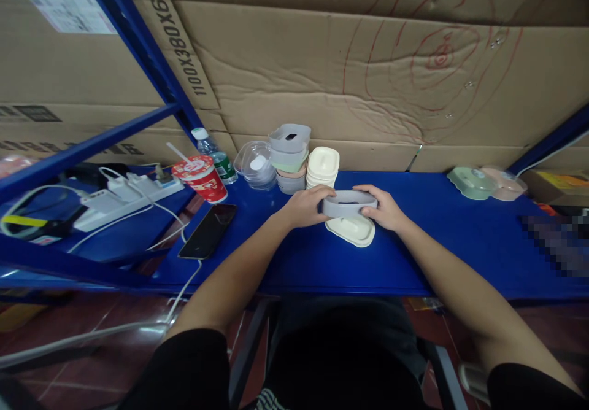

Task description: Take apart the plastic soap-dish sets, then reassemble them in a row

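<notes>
My left hand and my right hand grip opposite ends of a grey plastic box, its open side up. A dark patch shows inside it. Just beneath lies a cream lid on the blue tabletop, partly covered by the box from this viewpoint. Beyond my left hand rises a stack of grey, green and pinkish boxes, the top one also with a dark spot inside. Beside that stand several stacked cream lids. Clear plastic lids or covers are piled to the left.
At left are a red paper cup with a straw, a water bottle, a phone and a power strip with white cables. Green and pink lidded boxes sit back right. Cardboard backs the blue table.
</notes>
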`<action>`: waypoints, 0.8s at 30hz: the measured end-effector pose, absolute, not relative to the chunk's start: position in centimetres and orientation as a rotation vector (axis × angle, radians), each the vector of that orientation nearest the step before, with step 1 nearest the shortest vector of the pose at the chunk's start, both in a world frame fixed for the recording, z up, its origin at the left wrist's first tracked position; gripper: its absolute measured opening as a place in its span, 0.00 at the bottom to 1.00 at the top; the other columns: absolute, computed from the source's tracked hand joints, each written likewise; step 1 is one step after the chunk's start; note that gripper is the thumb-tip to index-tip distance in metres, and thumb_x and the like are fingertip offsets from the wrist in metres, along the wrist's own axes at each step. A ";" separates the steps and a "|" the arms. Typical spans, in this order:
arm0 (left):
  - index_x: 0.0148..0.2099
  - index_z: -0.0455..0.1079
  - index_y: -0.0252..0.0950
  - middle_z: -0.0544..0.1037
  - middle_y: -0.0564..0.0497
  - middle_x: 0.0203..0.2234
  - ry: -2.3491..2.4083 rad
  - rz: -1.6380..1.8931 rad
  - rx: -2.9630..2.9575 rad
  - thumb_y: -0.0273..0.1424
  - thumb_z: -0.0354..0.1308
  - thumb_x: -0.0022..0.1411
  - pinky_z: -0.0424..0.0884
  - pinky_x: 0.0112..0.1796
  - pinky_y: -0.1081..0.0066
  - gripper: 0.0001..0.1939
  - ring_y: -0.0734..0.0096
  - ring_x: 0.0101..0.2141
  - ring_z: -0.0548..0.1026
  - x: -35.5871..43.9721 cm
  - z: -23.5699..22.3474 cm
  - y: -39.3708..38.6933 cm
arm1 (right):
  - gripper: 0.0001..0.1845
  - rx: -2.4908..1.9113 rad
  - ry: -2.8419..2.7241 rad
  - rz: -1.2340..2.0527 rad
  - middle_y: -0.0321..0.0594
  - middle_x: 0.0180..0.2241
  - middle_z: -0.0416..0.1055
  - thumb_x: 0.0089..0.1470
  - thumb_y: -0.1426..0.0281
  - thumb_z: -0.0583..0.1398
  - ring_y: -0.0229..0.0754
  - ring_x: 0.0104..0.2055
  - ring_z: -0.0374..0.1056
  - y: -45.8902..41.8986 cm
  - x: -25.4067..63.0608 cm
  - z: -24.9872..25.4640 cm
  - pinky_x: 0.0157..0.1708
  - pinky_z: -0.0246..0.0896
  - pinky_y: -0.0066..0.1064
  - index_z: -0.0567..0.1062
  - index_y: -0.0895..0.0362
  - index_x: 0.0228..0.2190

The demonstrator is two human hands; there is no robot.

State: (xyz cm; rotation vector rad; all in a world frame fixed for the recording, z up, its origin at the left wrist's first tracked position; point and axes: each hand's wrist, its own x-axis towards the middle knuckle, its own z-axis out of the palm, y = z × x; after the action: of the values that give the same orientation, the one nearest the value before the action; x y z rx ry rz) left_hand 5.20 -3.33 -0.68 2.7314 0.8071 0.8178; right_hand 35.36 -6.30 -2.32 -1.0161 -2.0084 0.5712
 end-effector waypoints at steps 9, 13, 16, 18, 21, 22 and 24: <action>0.67 0.69 0.38 0.77 0.37 0.63 0.707 0.984 2.471 0.52 0.64 0.67 0.81 0.40 0.64 0.34 0.73 0.31 0.80 5.9 -0.3 -3.9 | 0.51 -0.889 -1.756 0.647 0.55 0.58 0.77 0.46 0.33 0.69 0.62 0.58 0.77 -5.9 35.8 -2.4 0.57 0.72 0.53 0.73 0.52 0.60; 0.61 0.73 0.39 0.79 0.38 0.61 0.758 1.246 2.536 0.56 0.64 0.66 0.79 0.53 0.54 0.32 0.57 0.48 0.83 5.7 0.7 -4.3 | 0.72 -0.867 -1.786 0.636 0.60 0.68 0.66 0.39 0.24 0.63 0.65 0.68 0.67 -6.1 36.0 -1.5 0.64 0.67 0.57 0.55 0.50 0.73; 0.60 0.73 0.43 0.76 0.40 0.63 1.008 1.547 2.650 0.57 0.68 0.61 0.67 0.64 0.41 0.33 0.44 0.63 0.74 4.0 2.6 -3.9 | 0.66 -0.942 -1.915 0.660 0.57 0.70 0.64 0.44 0.26 0.63 0.64 0.69 0.66 -6.4 36.9 -0.6 0.67 0.63 0.60 0.59 0.48 0.73; 0.61 0.72 0.44 0.73 0.41 0.66 1.282 1.734 2.544 0.57 0.68 0.60 0.62 0.67 0.38 0.34 0.41 0.66 0.70 2.5 3.9 -3.1 | 0.51 -1.008 -2.126 0.686 0.51 0.66 0.71 0.49 0.35 0.69 0.61 0.67 0.69 -6.7 37.6 0.1 0.68 0.61 0.61 0.72 0.47 0.66; 0.65 0.68 0.42 0.70 0.41 0.68 1.538 1.918 2.303 0.56 0.67 0.62 0.58 0.68 0.38 0.37 0.40 0.69 0.65 0.9 5.2 -1.0 | 0.37 -1.046 -2.451 0.759 0.45 0.59 0.78 0.49 0.44 0.74 0.58 0.62 0.73 -7.2 38.4 0.7 0.65 0.64 0.59 0.82 0.45 0.57; 0.66 0.68 0.41 0.70 0.41 0.68 1.585 1.935 2.246 0.56 0.67 0.62 0.58 0.68 0.39 0.38 0.41 0.69 0.65 0.7 5.5 -0.3 | 0.35 -1.054 -2.515 0.771 0.44 0.57 0.79 0.49 0.45 0.74 0.57 0.59 0.74 -7.3 38.6 0.8 0.63 0.66 0.58 0.83 0.44 0.56; 0.67 0.67 0.41 0.71 0.41 0.66 1.665 1.909 2.167 0.54 0.67 0.61 0.56 0.69 0.40 0.38 0.41 0.68 0.66 0.6 5.7 1.0 | 0.33 -1.084 -2.583 0.757 0.42 0.53 0.81 0.48 0.47 0.75 0.56 0.56 0.75 -7.5 38.8 0.8 0.61 0.67 0.58 0.84 0.43 0.55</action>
State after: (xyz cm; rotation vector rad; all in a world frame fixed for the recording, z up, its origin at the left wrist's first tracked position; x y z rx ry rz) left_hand 0.64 1.01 5.66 2.1667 1.6648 1.9092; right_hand 38.84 -7.46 0.79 -1.0840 -2.5828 0.7568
